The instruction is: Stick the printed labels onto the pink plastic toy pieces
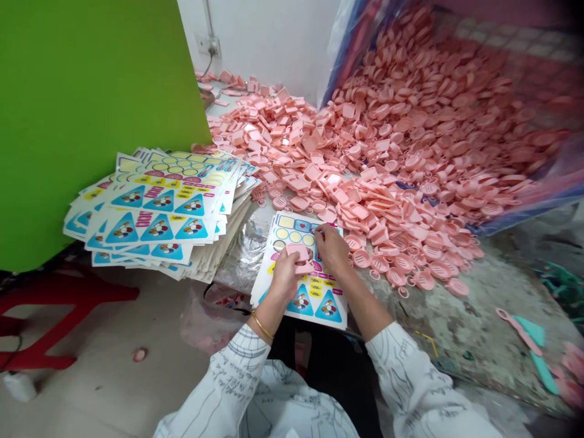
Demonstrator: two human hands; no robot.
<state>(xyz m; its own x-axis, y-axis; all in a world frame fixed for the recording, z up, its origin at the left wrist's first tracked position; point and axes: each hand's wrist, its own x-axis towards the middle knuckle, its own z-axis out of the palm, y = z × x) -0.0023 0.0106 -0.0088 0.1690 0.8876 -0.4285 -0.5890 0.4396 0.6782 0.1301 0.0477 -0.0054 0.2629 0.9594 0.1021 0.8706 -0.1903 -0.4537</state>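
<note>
Left grip point(285, 275) holds pink plastic point(298, 250) jutting out rightward

On the table point(460, 316), sticker sheets point(314, 294) lie before plastic pieces point(360, 201), right of another stack point(159, 207).

This place is looking like a workshop or small factory doing hand work in bulk. A great many loose pink plastic pieces point(292, 125) are spreading over a worktable point(460, 328) and filling a big blue-edged container point(511, 220) at the far right, far more of one kind than a household would be keeping. Printed sticker sheets point(159, 204), sharing one design, are lying in a thick, uneven stack. The worktable is showing stains and wear. A red stool point(82, 290) is standing on the pale floor point(155, 377), and a plain white wall point(274, 42) is carrying a socket point(211, 46).
</note>
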